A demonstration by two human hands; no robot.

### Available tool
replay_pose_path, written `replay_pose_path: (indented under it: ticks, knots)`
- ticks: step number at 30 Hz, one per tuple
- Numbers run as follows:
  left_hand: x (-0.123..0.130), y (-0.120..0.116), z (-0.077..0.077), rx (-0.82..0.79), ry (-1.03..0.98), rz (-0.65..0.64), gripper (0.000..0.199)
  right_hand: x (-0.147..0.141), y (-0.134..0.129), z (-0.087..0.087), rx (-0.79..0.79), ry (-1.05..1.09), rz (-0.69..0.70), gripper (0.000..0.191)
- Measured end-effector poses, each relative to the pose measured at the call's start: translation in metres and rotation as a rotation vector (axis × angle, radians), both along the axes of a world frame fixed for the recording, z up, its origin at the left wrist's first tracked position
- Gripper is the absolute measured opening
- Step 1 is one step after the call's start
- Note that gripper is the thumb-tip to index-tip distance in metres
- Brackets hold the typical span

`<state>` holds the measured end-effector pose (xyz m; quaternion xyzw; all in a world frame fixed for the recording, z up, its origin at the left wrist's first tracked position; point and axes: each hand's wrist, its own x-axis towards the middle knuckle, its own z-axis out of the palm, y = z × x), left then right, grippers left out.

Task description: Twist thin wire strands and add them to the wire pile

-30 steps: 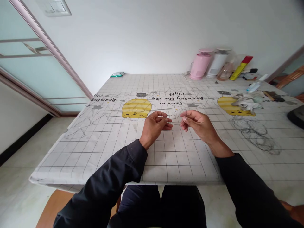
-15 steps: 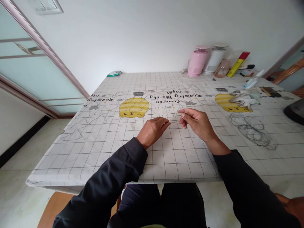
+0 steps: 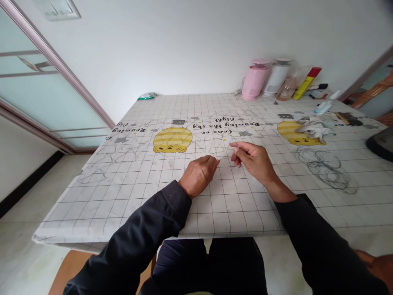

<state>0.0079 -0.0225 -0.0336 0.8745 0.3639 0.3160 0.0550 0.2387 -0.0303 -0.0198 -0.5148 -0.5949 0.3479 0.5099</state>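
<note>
My left hand [image 3: 199,175] is closed over the middle of the table, knuckles up, its fingertips pinched together. To its right, with a small gap between, my right hand [image 3: 253,160] pinches with the thumb against bent fingers while the index finger points left. Thin grey thread [image 3: 218,144] lies in loose, faint strands just beyond both hands and seems to run to the fingertips; the ends in the pinches are too fine to see clearly. A tangled coil of thread [image 3: 327,170] rests right of my right hand. More loose thread [image 3: 93,175] spreads at the left.
A checked tablecloth [image 3: 129,205] covers the table. Crumpled gloves [image 3: 315,128] lie at the right, near a dark object [image 3: 382,141] at the edge. Along the wall stand a pink cylindrical device [image 3: 254,82], a white one [image 3: 274,80], bottles and a yellow-red box [image 3: 307,84]. A green packet [image 3: 147,96] lies far left.
My left hand has turned slightly and drawn a little toward me, its fingers curled further under. My right hand stays nearly in place.
</note>
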Motion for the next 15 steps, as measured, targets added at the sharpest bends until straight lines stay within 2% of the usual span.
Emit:
replay_pose_path:
  ticks: [4,7,11,15]
  knots:
    - [0.006,-0.0071,-0.0037,0.018,-0.007,0.104,0.04,-0.0019,-0.0006,-0.0011,0.001,-0.031,-0.056,0.037]
    - [0.0063,-0.0067,-0.0066,-0.027,-0.057,0.127,0.031,-0.0005,0.0007,-0.0047,0.034,-0.104,-0.105,0.036]
    - [0.0047,-0.0027,-0.0095,-0.147,-0.231,0.003,0.018,0.0024,0.0022,-0.0084,0.087,-0.185,-0.129,0.038]
    - [0.0066,-0.0033,-0.0049,-0.104,-0.365,-0.12,0.019,0.0012,0.0008,-0.0074,0.129,-0.272,-0.153,0.039]
